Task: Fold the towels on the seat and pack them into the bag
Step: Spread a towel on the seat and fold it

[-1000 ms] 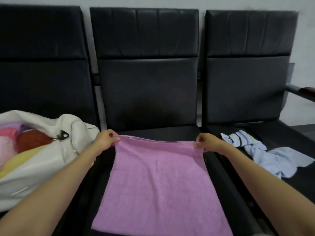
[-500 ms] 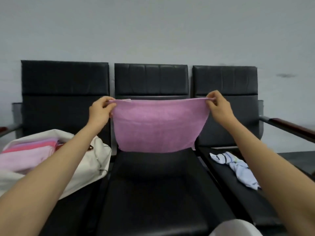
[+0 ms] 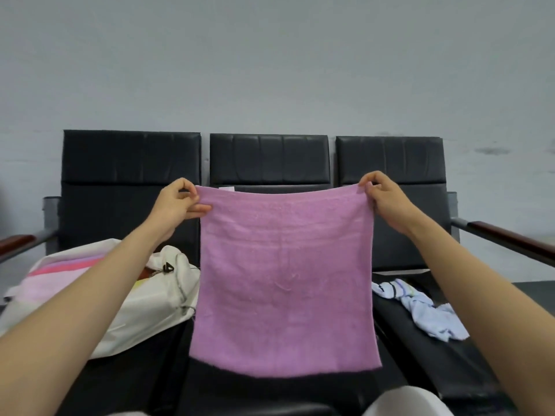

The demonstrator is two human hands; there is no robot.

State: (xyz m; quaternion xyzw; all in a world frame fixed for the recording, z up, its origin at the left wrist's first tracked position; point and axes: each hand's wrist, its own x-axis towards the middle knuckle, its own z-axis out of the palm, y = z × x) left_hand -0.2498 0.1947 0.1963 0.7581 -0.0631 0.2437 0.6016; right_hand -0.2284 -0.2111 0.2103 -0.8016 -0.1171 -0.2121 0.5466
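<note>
Both hands, left hand [image 3: 177,202] and right hand [image 3: 387,199], have fingers pinching the top corners of a square purple terry towel [image 3: 283,280], hanging flat over the middle black seat [image 3: 270,388]. White fabric bag [image 3: 144,307] sits left, crumpled light-blue towel [image 3: 429,313] right.

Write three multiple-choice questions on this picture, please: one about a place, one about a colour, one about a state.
1. Where is the white bag? A. left seat B. middle seat C. floor
2. Which colour is the towel that the left hand and right hand hold up? A. green B. purple C. yellow
3. How does the blue towel lie on the right seat? A. folded B. crumpled C. rolled
Key: 1 A, it rests on the left seat; 2 B, the hanging cloth is purple; 3 B, it lies in a loose heap.
</note>
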